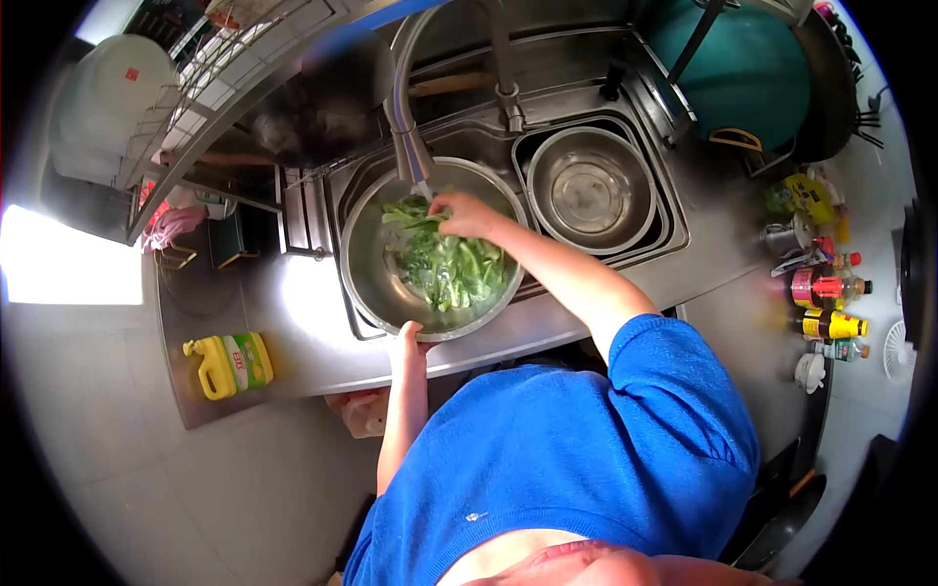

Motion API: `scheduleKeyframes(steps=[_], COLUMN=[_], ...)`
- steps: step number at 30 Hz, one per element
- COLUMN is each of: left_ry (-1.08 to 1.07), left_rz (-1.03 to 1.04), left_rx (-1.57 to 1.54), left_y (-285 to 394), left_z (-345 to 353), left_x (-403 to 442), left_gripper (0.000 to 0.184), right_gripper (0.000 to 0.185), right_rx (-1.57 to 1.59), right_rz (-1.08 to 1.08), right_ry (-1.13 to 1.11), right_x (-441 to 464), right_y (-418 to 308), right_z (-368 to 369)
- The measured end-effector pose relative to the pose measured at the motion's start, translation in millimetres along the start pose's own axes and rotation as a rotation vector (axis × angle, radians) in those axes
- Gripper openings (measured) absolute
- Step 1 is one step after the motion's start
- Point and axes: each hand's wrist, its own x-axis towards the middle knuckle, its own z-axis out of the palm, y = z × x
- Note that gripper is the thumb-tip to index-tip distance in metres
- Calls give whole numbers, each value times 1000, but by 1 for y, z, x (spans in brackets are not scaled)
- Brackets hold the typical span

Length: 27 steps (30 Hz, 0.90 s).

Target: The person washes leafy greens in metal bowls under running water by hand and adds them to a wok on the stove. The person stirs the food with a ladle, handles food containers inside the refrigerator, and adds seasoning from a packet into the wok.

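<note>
many crumpled leafy greens (454, 269), bright to pale
our left grip (408, 342) holds the steel bowl (366, 256); our right grip (464, 215) touches them, whether closed we cannot tell

There were one left hand (407, 342), one right hand (463, 215), two metal basins (633, 190), one heap of leafy greens (454, 266), one tap (403, 122), one yellow jug (227, 365) and one blue shirt (557, 435).

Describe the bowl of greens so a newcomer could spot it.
Find the double steel sink; at its left basin, beneath the faucet, is a wide metal bowl. Unlike the other bowl in the right basin, it has leafy greens inside.
</note>
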Motion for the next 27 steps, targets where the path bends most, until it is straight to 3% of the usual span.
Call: scheduleKeyframes(steps=[3,7,8,13,15,16,17,19,21,23,26,27], left_ry=[-10,5,-8,-18,-4,-6,-2,20,20,16,-11,-1], left_rz=[39,19,30,52,37,41,42,56,64,84,108,113], left_rx=[-7,11,25,-2,11,27,26,35,37,30,43,41], left_y=[0,-7,-3,6,-1,3,7,9,7,9,8,7], left_z=[1,-1,3,12,6,8,11,16,15,18,18,17], left_x=[-2,6,2,-7,-1,-6,-9,-15,-16,-19,-21,-21], left_gripper=[33,35,36,38,38,38,38,38,38,38,39,39], right_gripper=[37,36,37,39,43,49,49,49,52,53,52,51], right_rx=[-72,-77,-42,-348,-671,-973,-972,-577,-249,-380,-487,-425], right_rz=[-114,-96,0,79,5,177,174,100,47,-66,-97,-24], right_ry=[80,102,97,165,151,142,140,183,45,-134,-104,27], right_x=[-13,-54,-69,-103,-121,-128,-119,-97,-76,-50,-1,13], right_y=[8,-10,-18,64,99,74,57,29,-6,-17,2,4], right_z=[-36,-113,-131,-183,-177,-169,-164,-150,-111,-68,-22,-11])
